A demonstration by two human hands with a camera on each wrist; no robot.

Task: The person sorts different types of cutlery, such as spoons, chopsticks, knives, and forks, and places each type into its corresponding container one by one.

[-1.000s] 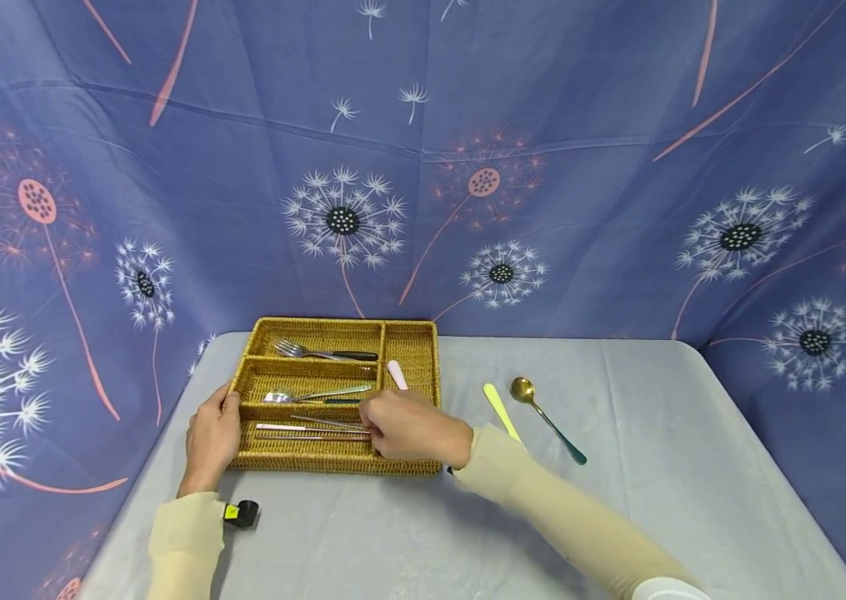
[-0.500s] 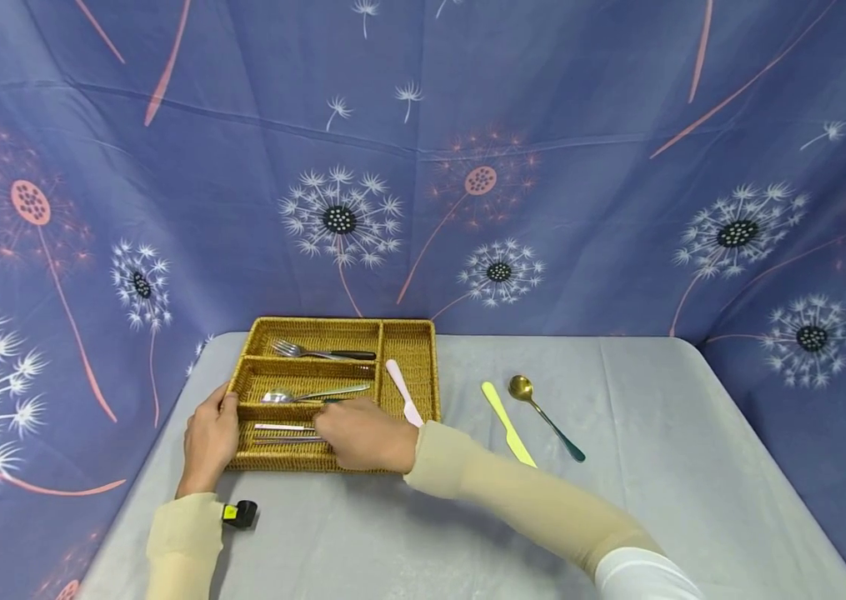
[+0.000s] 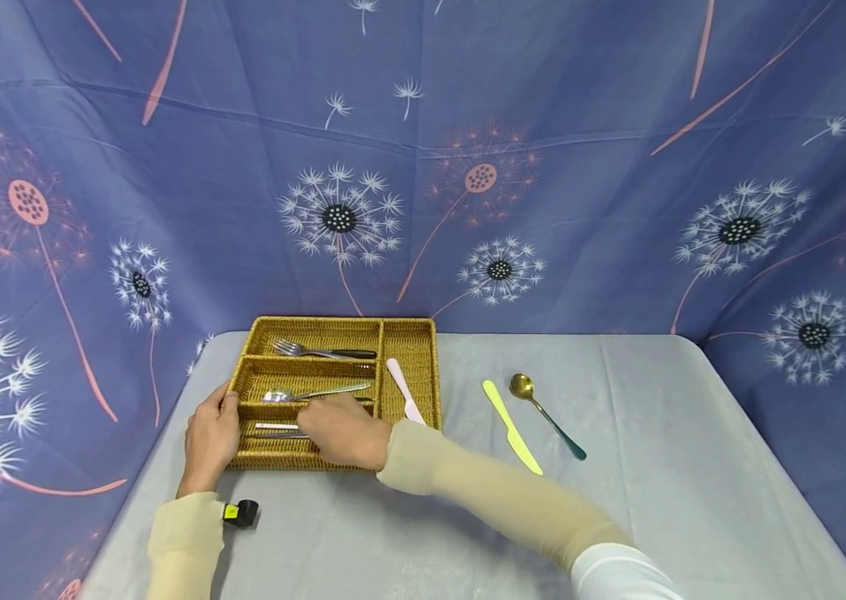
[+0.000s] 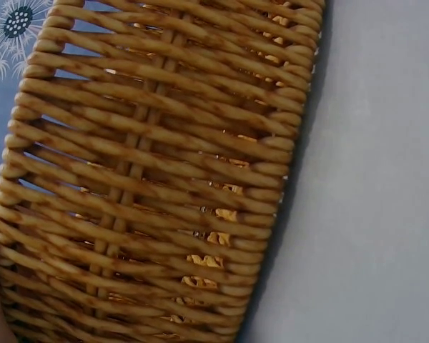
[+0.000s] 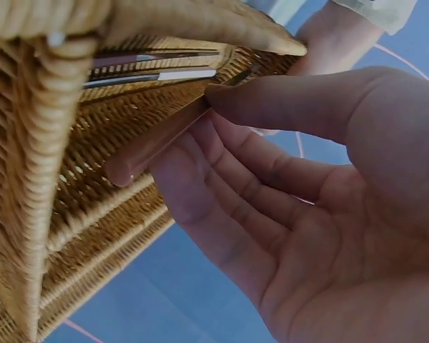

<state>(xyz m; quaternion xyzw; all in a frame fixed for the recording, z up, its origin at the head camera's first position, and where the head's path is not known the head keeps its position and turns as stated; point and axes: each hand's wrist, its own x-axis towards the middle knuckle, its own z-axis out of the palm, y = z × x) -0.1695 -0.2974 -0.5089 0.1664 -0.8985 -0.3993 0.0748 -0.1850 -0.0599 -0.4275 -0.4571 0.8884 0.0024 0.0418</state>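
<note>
A wicker cutlery tray (image 3: pixel 302 462) stands on the table. My left hand (image 3: pixel 211 437) grips its left wall, thumb at the rim; that wall fills the left wrist view. Over the front compartment, my right hand (image 3: pixel 345 431) pinches a brownish chopstick (image 5: pixel 157 139) between thumb and fingers, clearest in the right wrist view. More chopsticks (image 3: pixel 276 427) lie in that compartment, one with a white section, partly behind the hand. A silver spoon (image 3: pixel 280 396) is in the middle compartment, a dark-handled fork (image 3: pixel 317 352) in the back one, and a pink knife (image 3: pixel 402 385) in the right one.
Right of the tray, a yellow knife (image 3: pixel 508 425) and a gold spoon with a green handle (image 3: pixel 543 412) lie on the grey tablecloth (image 3: pixel 663 467). A dandelion-patterned blue curtain (image 3: pixel 580 167) hangs close behind the tray.
My right hand has moved left along the front compartment with the chopstick, uncovering more of the pink knife and yellow knife. My left hand has stayed at the tray's left wall.
</note>
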